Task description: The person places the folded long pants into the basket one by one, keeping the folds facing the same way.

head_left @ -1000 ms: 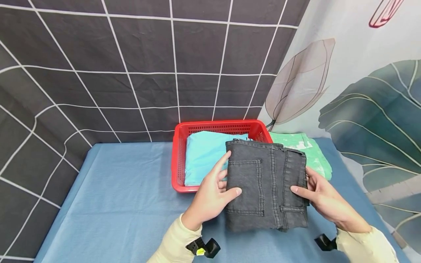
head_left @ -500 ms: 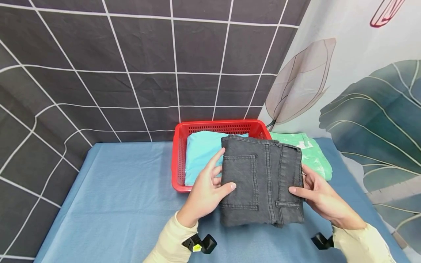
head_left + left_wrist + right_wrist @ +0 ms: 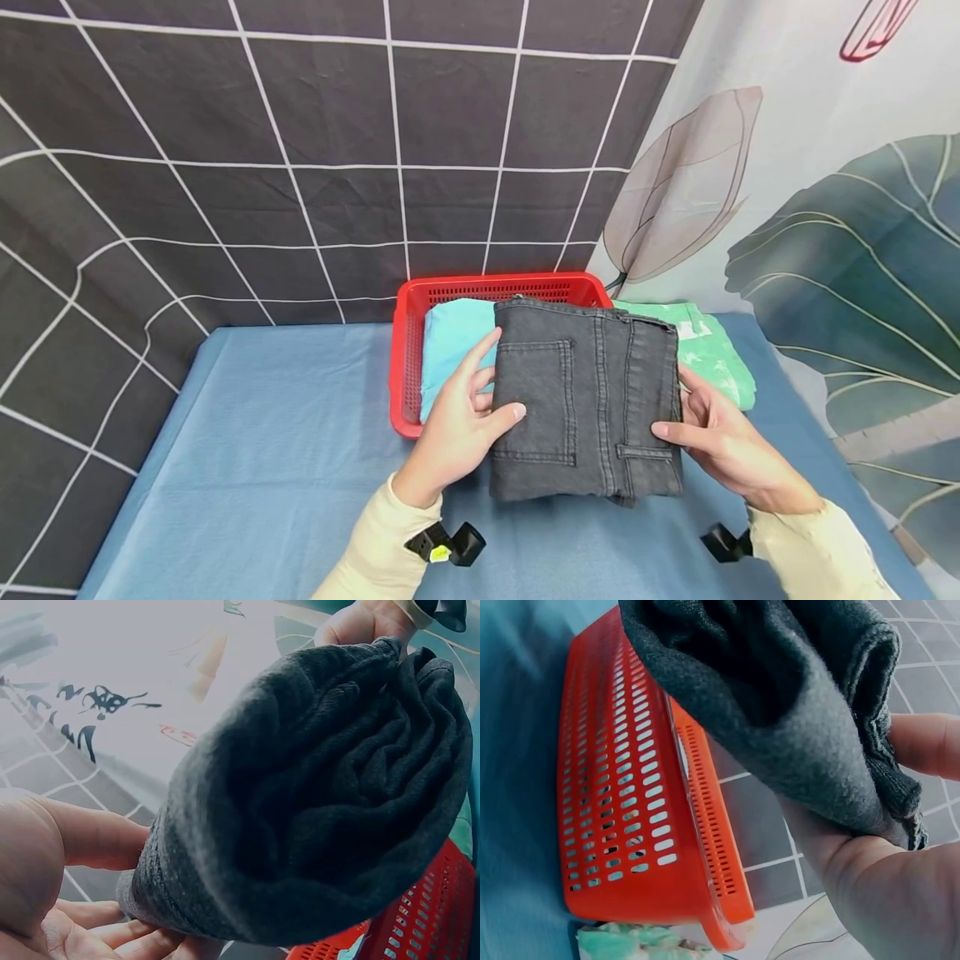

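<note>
A folded pair of dark grey jeans (image 3: 585, 400) is held up between both hands, in front of and partly over the red plastic basket (image 3: 406, 358). My left hand (image 3: 461, 425) grips the left side, thumb on the front and fingers toward the back. On the opposite edge my right hand (image 3: 720, 437) pinches the jeans the same way. A back pocket and a belt loop face the head camera. In the left wrist view the thick folded layers of the jeans (image 3: 322, 802) show. Light blue folded cloth (image 3: 453, 333) lies in the basket, partly hidden by the jeans.
Green folded cloth (image 3: 708, 350) with white patches lies on the blue-covered table (image 3: 262, 450), right of the basket. A dark gridded curtain (image 3: 337, 208) hangs behind and to the left. Leaf-patterned white fabric (image 3: 795, 250) hangs at the right.
Both hands have carried the jeans slightly left and away from me, so they cover more of the basket and the light blue cloth. The grip looks the same.
</note>
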{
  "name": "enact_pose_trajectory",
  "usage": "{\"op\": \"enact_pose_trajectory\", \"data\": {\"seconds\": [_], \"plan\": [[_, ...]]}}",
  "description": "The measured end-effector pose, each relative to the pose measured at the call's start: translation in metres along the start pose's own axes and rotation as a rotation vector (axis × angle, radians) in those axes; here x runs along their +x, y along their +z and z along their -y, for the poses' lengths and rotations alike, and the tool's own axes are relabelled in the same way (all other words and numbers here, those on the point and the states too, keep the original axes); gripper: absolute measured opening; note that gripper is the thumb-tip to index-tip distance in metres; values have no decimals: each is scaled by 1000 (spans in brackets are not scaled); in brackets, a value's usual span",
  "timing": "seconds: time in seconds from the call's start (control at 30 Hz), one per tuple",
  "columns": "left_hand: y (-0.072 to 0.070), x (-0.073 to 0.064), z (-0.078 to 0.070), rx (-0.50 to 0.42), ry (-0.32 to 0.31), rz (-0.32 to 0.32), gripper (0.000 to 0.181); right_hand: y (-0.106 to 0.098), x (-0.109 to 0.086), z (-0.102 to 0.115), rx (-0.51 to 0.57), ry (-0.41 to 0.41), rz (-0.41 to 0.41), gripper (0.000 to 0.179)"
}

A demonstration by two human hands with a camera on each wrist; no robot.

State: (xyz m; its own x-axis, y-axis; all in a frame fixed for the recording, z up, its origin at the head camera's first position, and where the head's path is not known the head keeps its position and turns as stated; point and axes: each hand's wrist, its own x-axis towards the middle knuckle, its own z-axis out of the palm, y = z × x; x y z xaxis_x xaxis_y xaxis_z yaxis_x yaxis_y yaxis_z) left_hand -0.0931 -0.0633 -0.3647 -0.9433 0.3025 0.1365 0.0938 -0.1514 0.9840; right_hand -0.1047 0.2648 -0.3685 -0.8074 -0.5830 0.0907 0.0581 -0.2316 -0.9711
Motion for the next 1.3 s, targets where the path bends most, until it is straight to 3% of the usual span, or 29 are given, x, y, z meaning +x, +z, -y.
{"op": "enact_pose_trajectory", "data": {"seconds": [0.63, 1.07, 1.3], "plan": [[-11, 5, 0, 7, -31, -73, 81, 5, 18, -4, 19, -16, -43, 78], [-20, 9, 3, 32, -8, -97, 81, 9, 27, -5, -27, -1, -116, 74], [-25, 12, 3, 8, -37, -107, 81, 12, 34, -9, 19, -19, -130, 72]]}}
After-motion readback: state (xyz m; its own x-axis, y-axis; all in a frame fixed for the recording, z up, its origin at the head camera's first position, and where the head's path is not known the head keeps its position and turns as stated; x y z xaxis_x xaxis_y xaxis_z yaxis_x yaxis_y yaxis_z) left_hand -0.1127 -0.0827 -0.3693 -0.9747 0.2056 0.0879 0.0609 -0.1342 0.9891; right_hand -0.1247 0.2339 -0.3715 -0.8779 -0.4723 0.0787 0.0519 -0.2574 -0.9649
